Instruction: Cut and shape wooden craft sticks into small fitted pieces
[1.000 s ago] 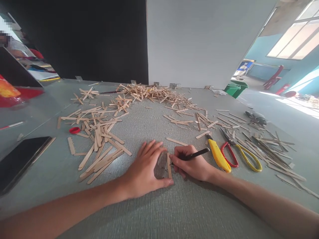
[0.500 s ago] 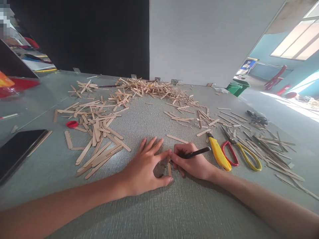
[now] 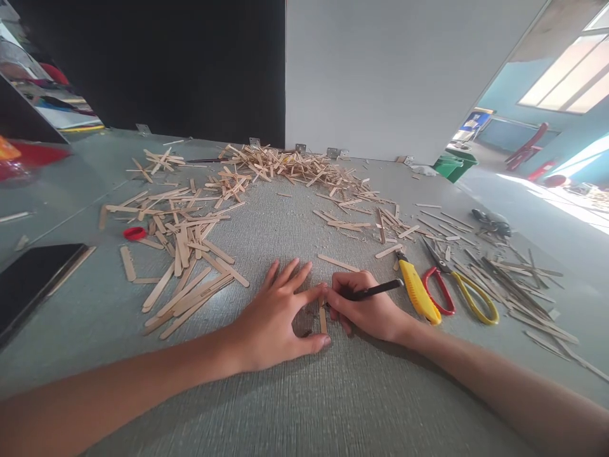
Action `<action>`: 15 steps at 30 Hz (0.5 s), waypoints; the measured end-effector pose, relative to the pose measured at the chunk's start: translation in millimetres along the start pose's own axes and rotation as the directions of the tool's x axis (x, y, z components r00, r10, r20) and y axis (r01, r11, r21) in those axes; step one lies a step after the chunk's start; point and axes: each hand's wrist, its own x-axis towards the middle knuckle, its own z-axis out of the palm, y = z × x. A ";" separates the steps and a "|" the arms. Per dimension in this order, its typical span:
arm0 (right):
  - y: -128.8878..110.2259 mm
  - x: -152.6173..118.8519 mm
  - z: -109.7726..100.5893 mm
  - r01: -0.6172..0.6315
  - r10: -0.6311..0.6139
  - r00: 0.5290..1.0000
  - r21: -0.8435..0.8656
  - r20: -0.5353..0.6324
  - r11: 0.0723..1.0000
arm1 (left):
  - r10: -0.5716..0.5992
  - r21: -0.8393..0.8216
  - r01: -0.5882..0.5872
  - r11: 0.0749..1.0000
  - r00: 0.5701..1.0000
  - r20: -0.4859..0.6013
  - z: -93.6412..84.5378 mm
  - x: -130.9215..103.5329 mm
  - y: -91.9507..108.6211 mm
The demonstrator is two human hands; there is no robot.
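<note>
A short flat wooden craft stick lies on the table, with several dark marks or gaps I cannot make out near its upper part. My left hand rests flat around it, fingers spread, index fingertip at the stick's far end and thumb by its near end. In a writing grip, my right hand is closed on a slim black pen, tilted with its back end up to the right. The pen's tip is hidden by my fingers, close to the stick and my left index fingertip.
Many craft sticks are heaped to the left and at the back. A yellow utility knife and scissors with red and yellow handles lie right. A phone, a red ring and an upright panel surround the area.
Both hands and the stick stay nearly in place. The view has shifted very slightly, and the objects at the left sit a little further left.
</note>
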 end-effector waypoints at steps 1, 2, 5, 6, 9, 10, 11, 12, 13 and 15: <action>-0.3 0.0 0.0 -0.001 0.001 1.000 -0.003 0.000 1.000 | 0.000 -0.003 0.000 1.000 1.000 0.001 0.4 -0.3 -0.5; -0.4 0.0 0.0 -0.001 0.001 1.000 -0.005 0.000 1.000 | -0.001 -0.005 0.001 1.000 1.000 0.001 0.7 -0.7 -1.0; -0.6 -0.3 0.1 -0.002 0.002 1.000 -0.007 -0.002 1.000 | -0.001 -0.011 0.001 1.000 1.000 0.003 1.5 -2.3 -1.9; -0.7 -0.4 0.1 -0.003 0.003 1.000 -0.006 -0.004 1.000 | -0.002 -0.012 0.002 1.000 1.000 0.003 1.5 -2.7 -2.0; -1.3 -0.6 0.0 -0.009 0.009 1.000 -0.003 -0.006 1.000 | -0.001 -0.015 0.001 1.000 1.000 0.001 1.3 -2.9 -1.7; -1.5 -0.6 0.0 -0.010 0.010 1.000 -0.002 -0.005 1.000 | -0.001 -0.016 0.001 1.000 1.000 -0.001 1.2 -2.7 -1.6; -1.5 -0.6 -0.1 -0.012 0.012 1.000 -0.001 -0.005 1.000 | 0.000 -0.018 0.000 1.000 1.000 -0.002 1.2 -2.5 -1.4; -1.4 -0.5 -0.1 -0.012 0.012 1.000 -0.001 -0.005 1.000 | 0.001 -0.020 -0.001 1.000 1.000 -0.003 1.2 -2.3 -1.4; -1.2 -0.4 -0.1 -0.013 0.013 1.000 0.001 -0.006 1.000 | 0.002 -0.022 -0.002 1.000 1.000 -0.005 1.3 -2.1 -1.6; -0.6 0.0 0.0 -0.014 0.014 1.000 0.005 -0.009 1.000 | 0.003 -0.025 -0.003 1.000 1.000 -0.012 1.7 -1.7 -2.1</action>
